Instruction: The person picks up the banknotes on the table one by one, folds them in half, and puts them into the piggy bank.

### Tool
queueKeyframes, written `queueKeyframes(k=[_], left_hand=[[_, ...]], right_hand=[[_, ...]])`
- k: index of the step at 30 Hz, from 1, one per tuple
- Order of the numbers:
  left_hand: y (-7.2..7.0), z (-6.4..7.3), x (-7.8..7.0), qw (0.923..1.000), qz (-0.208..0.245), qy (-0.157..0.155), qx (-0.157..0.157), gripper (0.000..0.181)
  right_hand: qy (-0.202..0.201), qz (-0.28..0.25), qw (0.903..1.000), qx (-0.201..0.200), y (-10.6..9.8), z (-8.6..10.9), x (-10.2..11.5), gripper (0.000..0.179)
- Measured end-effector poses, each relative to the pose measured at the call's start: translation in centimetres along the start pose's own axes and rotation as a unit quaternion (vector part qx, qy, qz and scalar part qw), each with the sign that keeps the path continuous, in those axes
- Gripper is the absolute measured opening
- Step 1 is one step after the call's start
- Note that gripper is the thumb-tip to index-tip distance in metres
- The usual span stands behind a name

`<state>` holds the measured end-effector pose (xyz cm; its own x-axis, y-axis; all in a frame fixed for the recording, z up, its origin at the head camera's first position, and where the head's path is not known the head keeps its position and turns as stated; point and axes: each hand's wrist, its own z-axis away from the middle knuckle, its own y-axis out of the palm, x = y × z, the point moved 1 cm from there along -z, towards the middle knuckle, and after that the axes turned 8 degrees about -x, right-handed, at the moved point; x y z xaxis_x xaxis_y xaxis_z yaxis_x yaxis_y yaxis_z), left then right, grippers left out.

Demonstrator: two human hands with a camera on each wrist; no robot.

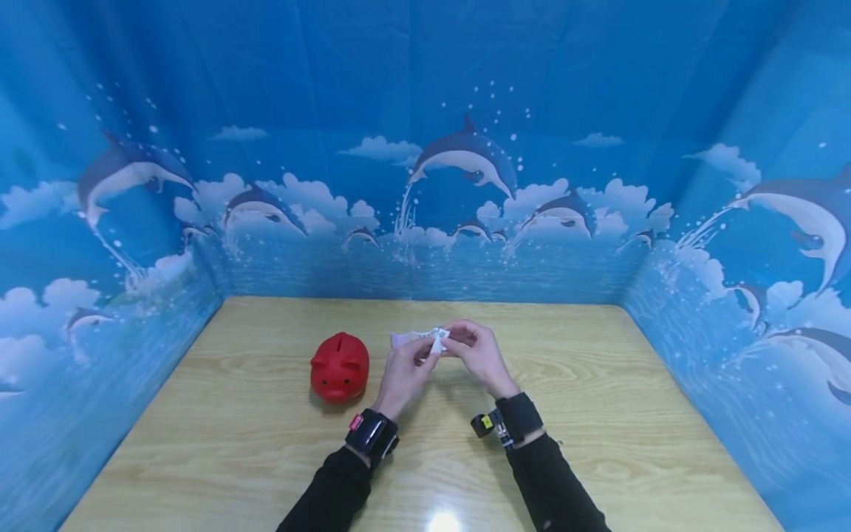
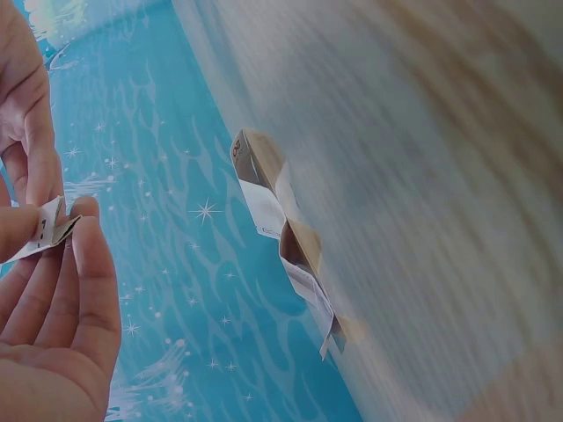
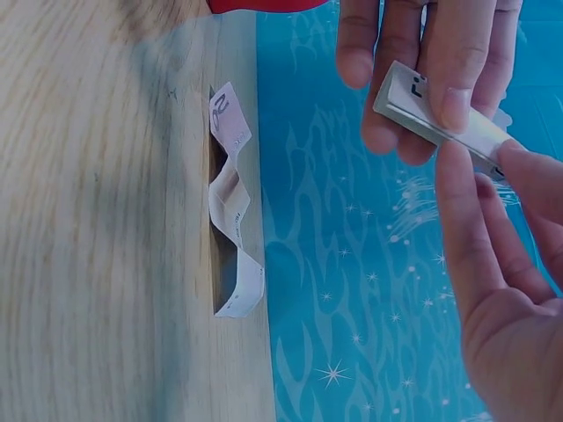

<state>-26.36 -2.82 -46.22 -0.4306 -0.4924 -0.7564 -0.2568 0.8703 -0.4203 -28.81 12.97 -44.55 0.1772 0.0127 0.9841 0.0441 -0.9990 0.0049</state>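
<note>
Both hands pinch a small, tightly folded slip of white printed paper (image 3: 422, 101) between thumb and fingertips. My left hand (image 1: 405, 371) grips it from the left side, and my right hand (image 1: 482, 358) has its other end. Dark print shows on its outer face. Beyond the hands, a zigzag-folded paper strip (image 3: 230, 193) stands on its edge on the table, with what looks like "20" printed on one end. In the head view the hands partly hide this strip (image 1: 400, 339). Left of my left hand sits a red piggy bank (image 1: 340, 369) with a slot on top.
The light wood table (image 1: 618, 414) ends at a blue dolphin-print curtain (image 1: 412, 266) behind, and the same cloth runs along both sides. A bright light reflection shows at the table's near edge. Camera bands circle both wrists.
</note>
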Motion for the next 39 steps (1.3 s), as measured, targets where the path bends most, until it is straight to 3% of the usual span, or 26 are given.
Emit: queueKeyframes(k=[9, 21, 30, 39], left_hand=[[-0.04, 0.05, -0.05, 0.9998, 0.001, -0.016, 0.008, 0.031], [-0.08, 0.05, -0.15, 0.999, 0.011, -0.038, 0.02, 0.033], [-0.11, 0.07, -0.02, 0.9995, -0.004, -0.028, 0.014, 0.031], [-0.11, 0.07, 0.01, 0.9994, 0.013, -0.029, 0.017, 0.031]], right_hand=[[-0.008, -0.004, 0.9999, 0.009, 0.02, 0.13, -0.11, 0.025], [0.002, 0.006, 0.9999, -0.01, 0.07, 0.11, -0.1, 0.027], [0.005, 0.009, 0.9999, -0.01, -0.01, -0.04, -0.13, 0.034], [0.001, 0.037, 0.9993, -0.008, -0.07, 0.01, -0.1, 0.034]])
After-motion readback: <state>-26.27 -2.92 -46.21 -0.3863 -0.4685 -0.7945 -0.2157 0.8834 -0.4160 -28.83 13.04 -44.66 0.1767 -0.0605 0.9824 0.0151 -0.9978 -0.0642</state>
